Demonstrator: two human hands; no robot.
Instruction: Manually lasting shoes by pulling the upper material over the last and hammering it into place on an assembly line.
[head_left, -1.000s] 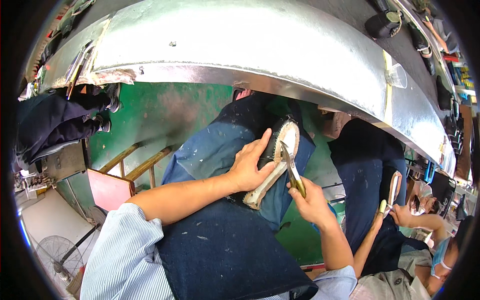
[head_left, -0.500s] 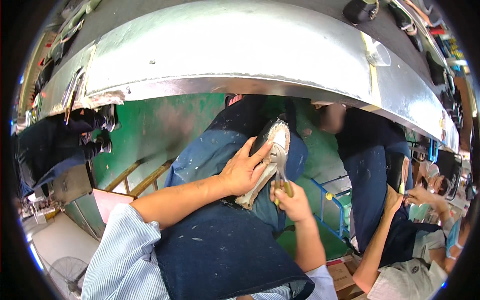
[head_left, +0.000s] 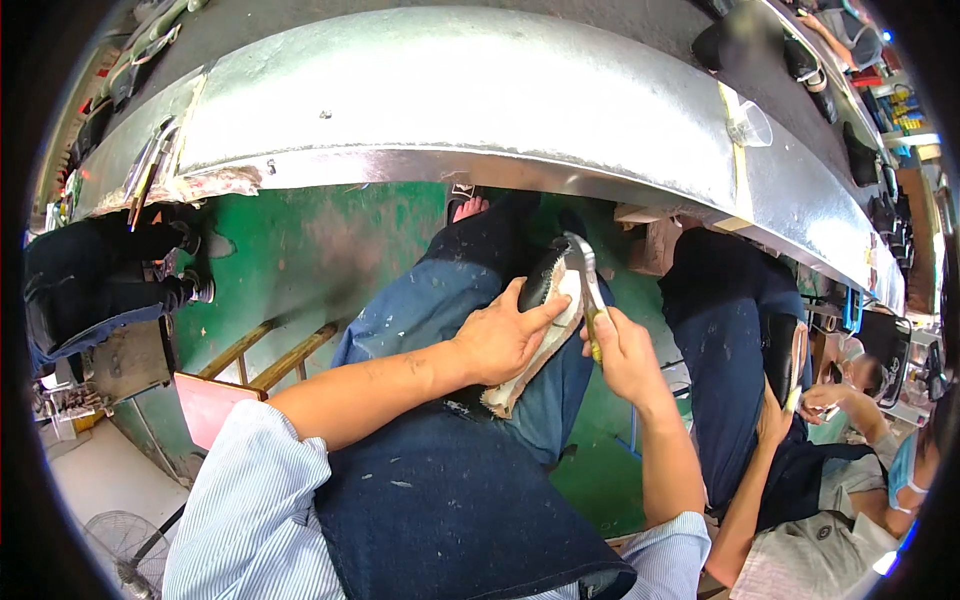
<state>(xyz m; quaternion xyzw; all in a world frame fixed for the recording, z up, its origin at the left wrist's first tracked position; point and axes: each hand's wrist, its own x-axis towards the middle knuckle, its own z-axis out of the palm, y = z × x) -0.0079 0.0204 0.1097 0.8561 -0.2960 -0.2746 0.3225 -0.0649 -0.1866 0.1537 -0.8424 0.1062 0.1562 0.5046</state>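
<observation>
A black shoe lies sole up across my lap, its pale, rough-edged underside (head_left: 535, 365) facing me and its dark upper (head_left: 540, 283) showing near the toe. My left hand (head_left: 503, 338) is wrapped over the shoe's left side, thumb and forefinger spread along it, holding it against my thigh. My right hand (head_left: 622, 355) grips a pair of pliers (head_left: 590, 285) by the yellow-green handles. The metal head of the pliers is at the toe end, next to the sole's right edge. Whether the jaws pinch anything cannot be made out.
A metal-edged bench (head_left: 450, 95) runs across the front, with a clear plastic cup (head_left: 750, 127) on its edge. A pink-topped stool (head_left: 215, 408) stands left, a fan (head_left: 125, 550) lower left. At right, a co-worker (head_left: 840, 490) handles another black shoe (head_left: 780, 350).
My right hand has moved right and up, and the pliers' handles have come together. The pliers' head has shifted from the middle of the toe area to its right edge. The left hand keeps its hold.
</observation>
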